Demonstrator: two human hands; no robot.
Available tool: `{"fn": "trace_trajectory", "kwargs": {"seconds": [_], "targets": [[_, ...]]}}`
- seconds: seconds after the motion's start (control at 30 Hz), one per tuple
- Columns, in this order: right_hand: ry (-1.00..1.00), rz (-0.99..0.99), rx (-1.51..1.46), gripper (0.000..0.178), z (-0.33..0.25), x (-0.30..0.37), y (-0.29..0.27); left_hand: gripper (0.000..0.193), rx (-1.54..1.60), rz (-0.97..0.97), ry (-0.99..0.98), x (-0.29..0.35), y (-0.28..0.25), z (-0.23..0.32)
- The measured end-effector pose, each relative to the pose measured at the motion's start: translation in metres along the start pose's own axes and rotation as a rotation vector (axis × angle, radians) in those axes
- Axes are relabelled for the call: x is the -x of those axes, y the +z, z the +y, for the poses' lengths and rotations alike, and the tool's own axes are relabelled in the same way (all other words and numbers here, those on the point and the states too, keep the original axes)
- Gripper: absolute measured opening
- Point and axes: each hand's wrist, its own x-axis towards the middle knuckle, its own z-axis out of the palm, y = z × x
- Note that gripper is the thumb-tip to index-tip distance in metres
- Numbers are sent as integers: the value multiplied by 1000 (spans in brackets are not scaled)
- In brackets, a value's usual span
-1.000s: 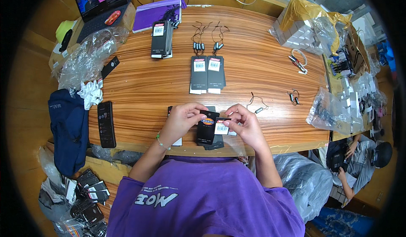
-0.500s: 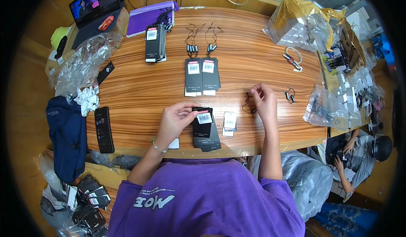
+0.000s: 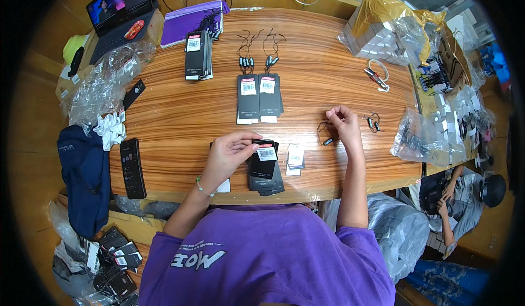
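Note:
My left hand (image 3: 227, 154) pinches the top edge of a black hang tag (image 3: 263, 167) with a white sticker, tilted over a small stack of similar black tags (image 3: 267, 187) at the table's near edge. To the right, my right hand (image 3: 345, 127) has thumb and fingertips closed on a thin black tag string (image 3: 320, 128), whose small dark fastener (image 3: 328, 142) hangs below. Between the hands lies a small pile of white stickered cards (image 3: 295, 157). Beyond my right hand are a few loose tag strings (image 3: 374, 124).
Two piles of strung tags (image 3: 259, 101) lie mid-table, with a taller tag stack (image 3: 197, 60) behind. Snippers (image 3: 376, 79) and a plastic bag (image 3: 418, 142) of strings lie right; a phone (image 3: 133, 166) lies left. White boxes (image 3: 377, 43) stand far right. Another person (image 3: 456, 207) sits at right.
The black tag in my left hand has shifted slightly right and tilted above the stack. My right hand has drawn a little to the right with the string.

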Motion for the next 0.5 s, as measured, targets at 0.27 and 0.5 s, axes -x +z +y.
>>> {"fn": "trace_trajectory", "kwargs": {"seconds": [0.27,0.5], "targets": [[-180,-165,-239,4,-58,51,32,17,-10,53,60,-4,8,16],[-533,-33,61,15,-92,88,76,15,-113,145,239,-8,21,26]]}}
